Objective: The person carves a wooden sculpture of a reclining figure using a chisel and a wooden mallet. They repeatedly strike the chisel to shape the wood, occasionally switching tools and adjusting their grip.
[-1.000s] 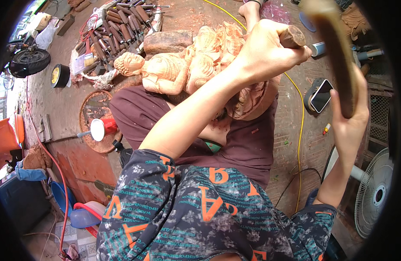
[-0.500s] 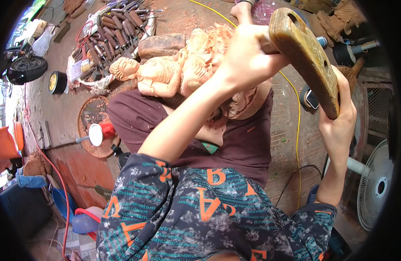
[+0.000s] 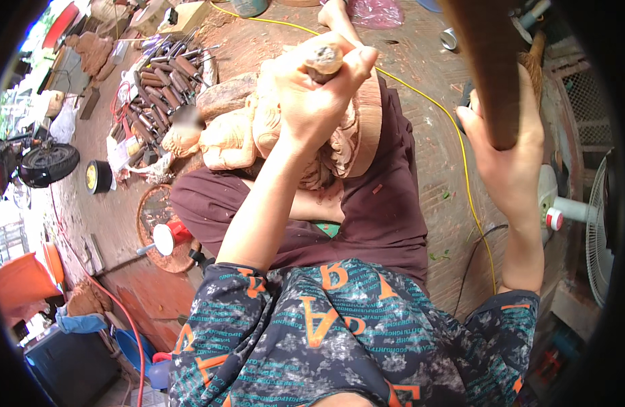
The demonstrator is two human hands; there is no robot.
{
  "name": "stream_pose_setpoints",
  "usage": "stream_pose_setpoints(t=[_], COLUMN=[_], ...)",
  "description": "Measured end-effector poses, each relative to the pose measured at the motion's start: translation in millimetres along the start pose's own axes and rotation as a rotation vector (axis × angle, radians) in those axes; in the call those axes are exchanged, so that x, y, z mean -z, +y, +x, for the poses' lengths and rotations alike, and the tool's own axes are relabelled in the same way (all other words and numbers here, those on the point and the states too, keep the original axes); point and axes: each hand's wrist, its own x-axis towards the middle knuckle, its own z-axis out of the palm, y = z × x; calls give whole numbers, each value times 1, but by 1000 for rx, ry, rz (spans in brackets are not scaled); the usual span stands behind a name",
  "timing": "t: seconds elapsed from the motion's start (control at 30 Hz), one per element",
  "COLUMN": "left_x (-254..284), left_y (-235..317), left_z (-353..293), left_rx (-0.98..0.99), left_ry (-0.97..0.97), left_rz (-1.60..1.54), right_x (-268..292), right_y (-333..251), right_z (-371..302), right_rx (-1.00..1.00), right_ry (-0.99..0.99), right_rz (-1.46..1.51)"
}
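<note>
My left hand (image 3: 300, 102) is closed around the handle of a carving chisel (image 3: 324, 60). Its round, worn butt end points up at me, and the blade is hidden below the fist. Beneath that hand a carved pale wooden figure (image 3: 228, 139) lies across my lap, head toward the left, with a broad flat base (image 3: 368, 129) at its right end. Over on the right, my right hand (image 3: 508, 159) grips the lower end of a long brown wooden mallet (image 3: 492, 81), raised close to the camera and apart from the chisel.
Many wood-handled chisels (image 3: 156, 91) lie heaped at the upper left beside a wooden block (image 3: 226, 95). A red cup (image 3: 171, 237) stands by my left knee. A yellow cord (image 3: 428, 98) crosses the floor on the right, near a white fan (image 3: 597, 224).
My left hand and the chisel have moved left, away from the mallet. The mallet has swung more upright and nearer the camera. The view has shifted slightly.
</note>
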Motion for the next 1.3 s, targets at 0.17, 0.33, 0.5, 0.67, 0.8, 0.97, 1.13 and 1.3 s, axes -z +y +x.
stream_pose_setpoints(t=[0.17, 0.33, 0.5, 0.67, 0.8, 0.97, 1.13, 1.3], left_x=[-2, 4, 5, 7, 11, 13, -7, -47], left_y=[-15, -25, -8, -21, -19, -15, -18, -4], left_z=[-2, -6, -1, -5, -2, -11, -26, -52], left_rx=[-90, -79, 27, -149, -177, 6, -495, -606], left_ry=[1, 41, -29, 37, 38, 91, 152, -141], left_rz=[-204, -140, 57, 84, 78, 17, 325, 421], right_x=[5, 4, 3, -1, -1, -10, -6, 5], right_y=[-1, -4, 9, 2, 1, 0, 1, -2], right_z=[2, 4, -1, 0, -4, 0, -9, -42], right_rx=[-11, 104, 4, -1, 34, 92, 131, -432], right_ry=[-112, -114, -56, -87, -150, 46, -192, -260], right_rz=[-186, -263, -77, -101, -329, -78, -292, -85])
